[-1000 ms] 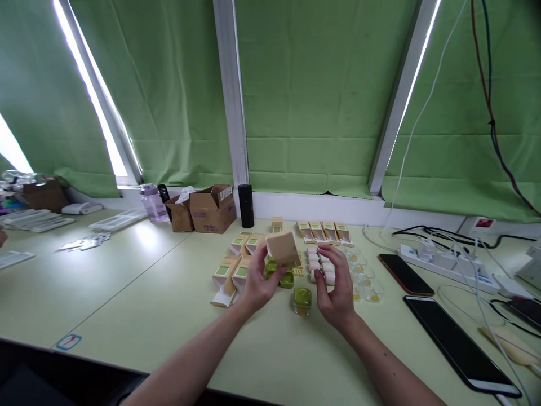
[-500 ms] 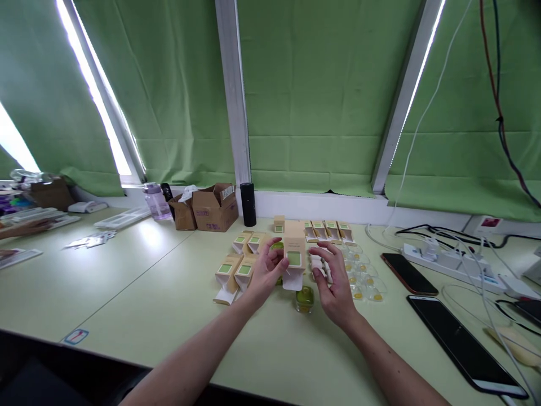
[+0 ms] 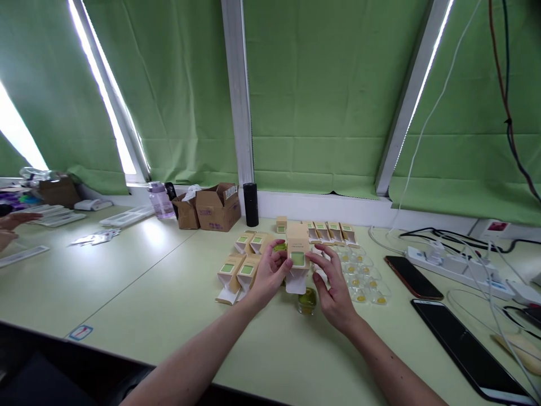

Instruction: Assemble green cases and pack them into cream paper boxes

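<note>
My left hand [image 3: 267, 277] grips a small kraft cardboard box [image 3: 298, 241] by its left side. The box has a green square window on its front, and its white flap hangs loose at the lower end. My right hand [image 3: 336, 290] is on the box's other side, fingers apart, with fingertips at or touching its right edge. Below the box, a small green glass jar [image 3: 307, 302] stands on the table. Similar boxes with lower flaps out [image 3: 247, 270] sit left of my left hand. Clear plastic pieces with yellow centres [image 3: 360, 274] lie beyond my right hand.
More small boxes [image 3: 333, 232] stand in a row at the back. Two phones [image 3: 414, 276] and a white power strip [image 3: 459, 270] with cables lie right. Brown cartons [image 3: 217, 208] and a black cylinder [image 3: 251, 204] stand by the wall. Another person's hand [image 3: 14, 223] shows far left.
My right hand has come in closer to the box, its fingertips now at the right edge. My left hand keeps its hold. The view has shifted slightly.
</note>
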Demonstrator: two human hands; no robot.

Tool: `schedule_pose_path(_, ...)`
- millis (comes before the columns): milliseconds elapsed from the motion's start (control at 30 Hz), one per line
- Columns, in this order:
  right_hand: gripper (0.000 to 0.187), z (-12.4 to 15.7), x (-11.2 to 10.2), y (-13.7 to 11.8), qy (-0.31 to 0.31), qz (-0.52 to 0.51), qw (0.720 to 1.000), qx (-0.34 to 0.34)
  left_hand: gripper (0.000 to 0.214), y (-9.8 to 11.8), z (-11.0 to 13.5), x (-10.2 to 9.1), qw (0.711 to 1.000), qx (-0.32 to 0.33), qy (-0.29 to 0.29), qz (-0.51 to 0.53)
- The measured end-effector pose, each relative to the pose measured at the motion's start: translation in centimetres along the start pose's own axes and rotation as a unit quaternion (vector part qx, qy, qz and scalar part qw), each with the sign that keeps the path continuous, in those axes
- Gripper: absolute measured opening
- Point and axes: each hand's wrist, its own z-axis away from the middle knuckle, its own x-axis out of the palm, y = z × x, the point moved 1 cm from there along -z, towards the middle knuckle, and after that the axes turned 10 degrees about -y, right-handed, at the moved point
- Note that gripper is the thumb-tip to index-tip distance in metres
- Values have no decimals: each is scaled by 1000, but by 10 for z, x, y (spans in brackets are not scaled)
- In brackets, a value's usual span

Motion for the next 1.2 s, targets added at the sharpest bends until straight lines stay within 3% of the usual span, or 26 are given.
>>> schedule_pose_path(367, 36, -1, 1, 6, -1, -68, 997, 25, 70, -3, 1, 1, 999, 5, -17, -29)
schedule_pose_path(600, 35, -3, -3, 8, 27, -80, 996, 35, 54, 4, 9, 0, 979, 95, -21, -179)
schedule_pose_path(800, 36, -2, -2, 6, 11, -130, 990, 61, 42, 10, 11, 2, 952, 135, -33, -274)
schedule_pose_path(1200, 39, -1, -3, 2, -23, -137, 988, 65, 36, 5, 6, 3, 963, 123, 7, -238)
